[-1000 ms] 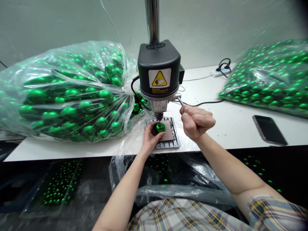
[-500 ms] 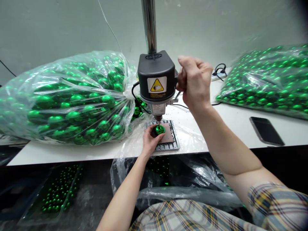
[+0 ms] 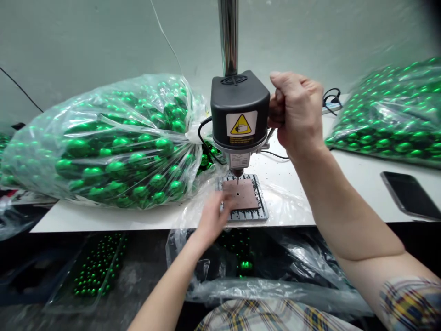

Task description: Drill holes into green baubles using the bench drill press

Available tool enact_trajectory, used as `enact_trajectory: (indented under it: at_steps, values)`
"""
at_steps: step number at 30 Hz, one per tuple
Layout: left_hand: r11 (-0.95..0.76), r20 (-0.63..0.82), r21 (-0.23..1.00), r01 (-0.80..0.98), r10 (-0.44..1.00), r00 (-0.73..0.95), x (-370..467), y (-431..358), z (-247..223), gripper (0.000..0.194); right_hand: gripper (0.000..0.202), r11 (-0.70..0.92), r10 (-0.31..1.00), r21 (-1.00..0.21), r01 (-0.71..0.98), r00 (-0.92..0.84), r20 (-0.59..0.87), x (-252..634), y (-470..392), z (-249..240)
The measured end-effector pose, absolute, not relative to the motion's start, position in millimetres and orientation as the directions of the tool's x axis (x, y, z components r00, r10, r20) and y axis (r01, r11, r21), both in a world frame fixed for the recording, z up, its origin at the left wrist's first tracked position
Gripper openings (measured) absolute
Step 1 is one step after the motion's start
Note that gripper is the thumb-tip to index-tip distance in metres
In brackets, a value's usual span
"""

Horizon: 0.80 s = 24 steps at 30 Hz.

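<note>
Nearest you is your plaid shirt, and just past it clear plastic sheeting hangs below the table edge. A bright, blurred green ball shows there, outside your grip, lower than your left hand and to its right; whether it rests on anything, you cannot tell from this view. To the left, a clear bin holds many small green balls.

Your left hand is blurred at the front left of the pink board, its fingers and thumb spread, with the board showing between them. The board lies on a slotted metal base on the white table. The drill bit points down at a dark hole in the board.

Your right hand is raised in a tight fist around the lever, beside the black drill head. A phone lies farther right. Beyond, large clear bags of green balls, the left bag and the right bag, flank the drill before the pale wall.
</note>
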<state>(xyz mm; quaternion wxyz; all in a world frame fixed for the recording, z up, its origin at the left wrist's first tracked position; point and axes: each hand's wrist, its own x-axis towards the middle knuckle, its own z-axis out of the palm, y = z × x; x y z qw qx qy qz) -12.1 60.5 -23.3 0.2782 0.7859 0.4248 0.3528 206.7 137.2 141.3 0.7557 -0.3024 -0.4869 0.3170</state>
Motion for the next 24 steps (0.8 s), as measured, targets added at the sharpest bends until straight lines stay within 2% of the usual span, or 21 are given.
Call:
enact_trajectory:
  at_steps: [2, 5, 8, 12, 16, 19, 21, 24]
  values:
    - [-0.463, 0.422, 0.655, 0.597, 0.880, 0.219, -7, 108, -20, 0.023, 0.050, 0.611, 0.776, -0.769, -0.188, 0.338, 0.533, 206, 137, 142]
    - [-0.283, 0.403, 0.601, 0.748, 0.915, 0.023, 5, 174, -20, 0.030, 0.051, 0.623, 0.768, -0.766, -0.161, 0.312, 0.559, 207, 137, 141]
    - [-0.210, 0.394, 0.606, 0.767, 0.917, -0.060, 11, 210, -28, 0.028, 0.052, 0.641, 0.756, -0.757, -0.125, 0.271, 0.596, 209, 140, 138]
    - [-0.233, 0.404, 0.605, 0.762, 0.914, -0.041, 7, 221, -45, 0.022, 0.052, 0.633, 0.760, -0.764, -0.127, 0.293, 0.580, 208, 141, 138]
    - [-0.277, 0.373, 0.543, 0.793, 0.925, 0.068, 0, 228, -48, 0.036, 0.051, 0.589, 0.785, -0.786, -0.191, 0.365, 0.500, 201, 134, 144]
    - [-0.246, 0.366, 0.533, 0.809, 0.930, 0.042, 1, 235, -41, 0.042, 0.050, 0.578, 0.789, -0.788, -0.212, 0.391, 0.474, 195, 124, 149]
    - [-0.184, 0.336, 0.479, 0.859, 0.942, 0.014, 6, 233, -35, 0.040, 0.050, 0.579, 0.788, -0.787, -0.212, 0.395, 0.473, 193, 119, 151]
    - [-0.134, 0.304, 0.303, 0.943, 0.952, 0.038, 12, 212, -27, 0.038, 0.051, 0.568, 0.795, -0.795, -0.211, 0.390, 0.464, 193, 117, 151]
